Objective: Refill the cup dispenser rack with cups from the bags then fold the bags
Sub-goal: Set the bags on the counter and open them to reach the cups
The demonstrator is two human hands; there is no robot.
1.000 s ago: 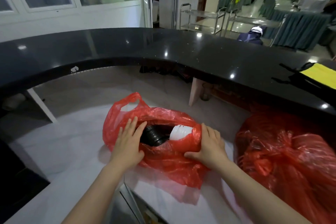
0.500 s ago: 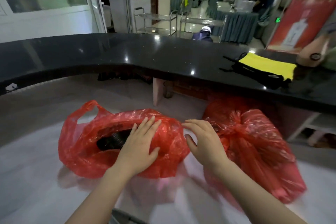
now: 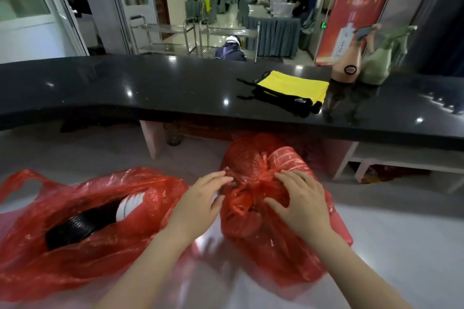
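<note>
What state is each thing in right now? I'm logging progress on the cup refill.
Left red bag: open, lying on its side, cups still inside.
Black cup stack: lying in the open bag.
White cup stack: lying in the bag mouth.
Right red bag: knotted shut, full.
Left hand: open, fingers at the knot.
Right hand: open, resting on the knotted bag.
Yellow cloth: lying flat on the black counter.

Black polished counter point(image 3: 155, 93) reflecting ceiling lights; pale tabletop point(image 3: 401, 228) below it. Beyond: white-framed glazed doors point(image 3: 120, 0), steel trolleys point(image 3: 175, 32), blue-draped tables point(image 3: 276, 32), red banner point(image 3: 356, 2), glossy floor.
</note>
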